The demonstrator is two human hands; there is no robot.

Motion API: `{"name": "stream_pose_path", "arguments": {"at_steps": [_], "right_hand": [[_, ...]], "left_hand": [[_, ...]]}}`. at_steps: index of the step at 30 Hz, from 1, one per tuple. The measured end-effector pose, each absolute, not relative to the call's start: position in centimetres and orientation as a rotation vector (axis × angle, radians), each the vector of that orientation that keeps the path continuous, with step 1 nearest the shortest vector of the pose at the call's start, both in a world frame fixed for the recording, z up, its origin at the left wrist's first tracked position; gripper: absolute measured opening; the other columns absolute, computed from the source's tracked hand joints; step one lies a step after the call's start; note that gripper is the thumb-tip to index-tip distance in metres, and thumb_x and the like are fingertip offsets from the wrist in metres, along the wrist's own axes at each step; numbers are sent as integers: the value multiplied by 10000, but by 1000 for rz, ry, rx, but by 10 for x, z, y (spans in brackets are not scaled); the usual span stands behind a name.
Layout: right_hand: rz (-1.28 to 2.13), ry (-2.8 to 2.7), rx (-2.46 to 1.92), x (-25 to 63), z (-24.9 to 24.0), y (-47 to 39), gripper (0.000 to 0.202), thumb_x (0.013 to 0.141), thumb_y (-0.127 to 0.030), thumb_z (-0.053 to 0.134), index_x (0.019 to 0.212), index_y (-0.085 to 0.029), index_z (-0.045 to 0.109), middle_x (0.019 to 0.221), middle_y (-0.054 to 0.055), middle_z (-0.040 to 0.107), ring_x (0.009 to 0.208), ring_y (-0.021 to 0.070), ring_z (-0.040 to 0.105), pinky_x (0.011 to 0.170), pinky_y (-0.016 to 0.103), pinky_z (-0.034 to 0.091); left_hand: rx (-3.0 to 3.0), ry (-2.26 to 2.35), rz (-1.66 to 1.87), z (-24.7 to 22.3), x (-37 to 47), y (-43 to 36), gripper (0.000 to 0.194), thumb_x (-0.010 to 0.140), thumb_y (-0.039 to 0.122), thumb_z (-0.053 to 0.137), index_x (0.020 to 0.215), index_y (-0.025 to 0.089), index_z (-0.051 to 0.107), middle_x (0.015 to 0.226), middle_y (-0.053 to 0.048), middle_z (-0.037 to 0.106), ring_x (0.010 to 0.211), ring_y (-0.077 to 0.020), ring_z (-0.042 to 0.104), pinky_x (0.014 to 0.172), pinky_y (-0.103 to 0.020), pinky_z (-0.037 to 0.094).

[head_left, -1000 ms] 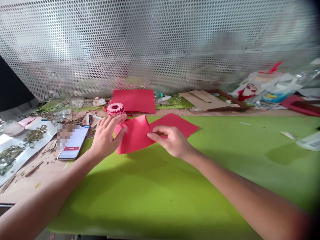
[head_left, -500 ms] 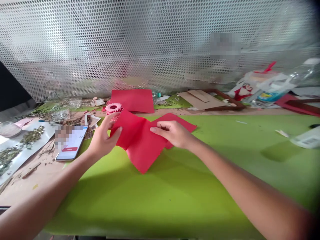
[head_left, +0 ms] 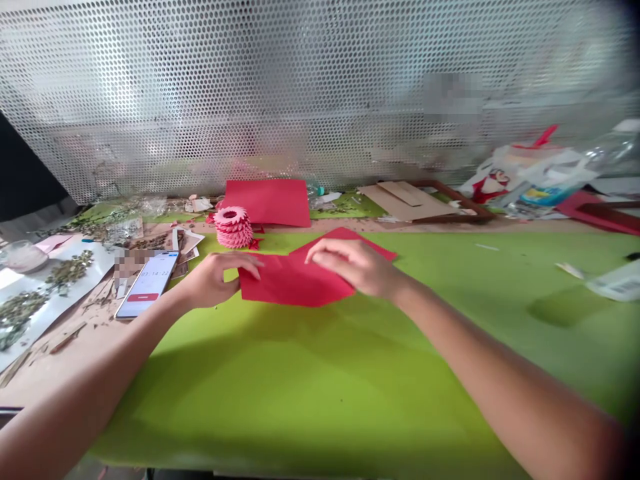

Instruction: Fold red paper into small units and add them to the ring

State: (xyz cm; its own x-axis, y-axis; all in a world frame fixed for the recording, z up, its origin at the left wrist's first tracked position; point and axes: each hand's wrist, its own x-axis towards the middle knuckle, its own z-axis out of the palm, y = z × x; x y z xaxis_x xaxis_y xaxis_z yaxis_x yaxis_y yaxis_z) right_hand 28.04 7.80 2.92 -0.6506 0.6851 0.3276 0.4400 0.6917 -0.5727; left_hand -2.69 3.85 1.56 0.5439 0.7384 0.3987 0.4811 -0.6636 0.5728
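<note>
Gap between left hand (head_left: 209,280) and right hand (head_left: 353,265) is spanned by red sheet (head_left: 285,283). Nearer than hands, open passage is left over green surface (head_left: 310,400). Beyond left hand, way is blocked by pink stack (head_left: 234,230); outward, narrowed by phone (head_left: 149,287). Outward of right hand, room is left up to whitish object (head_left: 617,285).

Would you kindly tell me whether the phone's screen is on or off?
On: the phone lies face up beside the left hand, its screen lit, showing digits and a red bar.
</note>
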Motion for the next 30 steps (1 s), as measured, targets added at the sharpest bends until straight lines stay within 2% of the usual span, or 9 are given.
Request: {"name": "stream_pose_path", "arguments": {"at_steps": [2, 4, 7, 9, 12, 15, 19, 25, 30], "right_hand": [[356, -2502, -979, 274, 14, 78, 331, 935, -431, 550, 1163, -230, 682, 1197, 90, 701, 1110, 274, 646, 939, 455, 524], [250, -2619, -980, 268, 1, 78, 412, 915, -408, 586, 1288, -241, 638, 1340, 97, 631, 1235, 300, 586, 1025, 502, 484], [232, -2707, -965, 262, -8, 76, 450, 937, -417, 555, 1339, -223, 613, 1394, 110, 581, 1291, 309, 550, 1089, 532, 439], [215, -2723, -964, 260, -8, 73, 452, 945, -414, 547, 1338, -202, 614, 1382, 116, 590, 1278, 316, 560, 1095, 545, 433], [214, -2710, -973, 256, -7, 70, 486, 947, -397, 548, 1380, -178, 572, 1401, 116, 575, 1291, 316, 547, 1108, 547, 426], [261, -2699, -956, 251, -11, 71, 517, 977, -383, 489, 1445, -163, 493, 1478, 117, 482, 1381, 286, 453, 1157, 515, 381], [314, -2730, -923, 247, -19, 78, 520, 1001, -384, 426, 1467, -155, 459, 1513, 115, 428, 1423, 270, 388, 1182, 513, 344], [289, -2706, -967, 245, -21, 81, 568, 969, -441, 473, 1465, -163, 460, 1518, 120, 437, 1438, 285, 361, 1183, 530, 330], [357, -2758, -960, 245, -20, 81, 600, 990, -457, 419, 1501, -144, 400, 1560, 108, 350, 1464, 277, 305, 1217, 526, 262]], "left_hand": [[2413, 940, 708, 17, -31, 39, 481, 688, 35, 458, 1037, 224, 730, 1184, -52, 725, 1134, -238, 662, 982, -379, 530], [2385, 873, 535, 19, -33, 38, 499, 743, 61, 468, 1128, 257, 717, 1226, -29, 711, 1149, -237, 658, 977, -371, 536], [2317, 987, 520, 13, -25, 36, 424, 916, 165, 398, 1208, 264, 689, 1272, -23, 687, 1168, -231, 653, 981, -373, 538], [2364, 1252, 625, 2, -12, 32, 407, 988, 280, 370, 1283, 209, 640, 1325, -74, 651, 1207, -245, 627, 1027, -398, 507], [2555, 1479, 561, -18, 5, 27, 497, 999, 376, 407, 1407, 113, 513, 1451, -164, 520, 1364, -284, 477, 1135, -469, 389], [2613, 1457, 443, -31, 10, 26, 529, 1008, 367, 394, 1478, 126, 420, 1521, -155, 430, 1420, -268, 398, 1172, -456, 333], [2598, 1429, 452, -33, 4, 30, 504, 1014, 350, 384, 1486, 176, 409, 1527, -119, 438, 1418, -246, 404, 1183, -446, 315], [2610, 1389, 474, -31, 0, 40, 456, 1006, 324, 391, 1435, 187, 469, 1500, -121, 477, 1383, -254, 451, 1164, -473, 331], [2593, 1320, 373, -30, -2, 46, 568, 1006, 408, 378, 1528, 191, 330, 1566, -108, 367, 1453, -246, 341, 1203, -448, 248]]}}
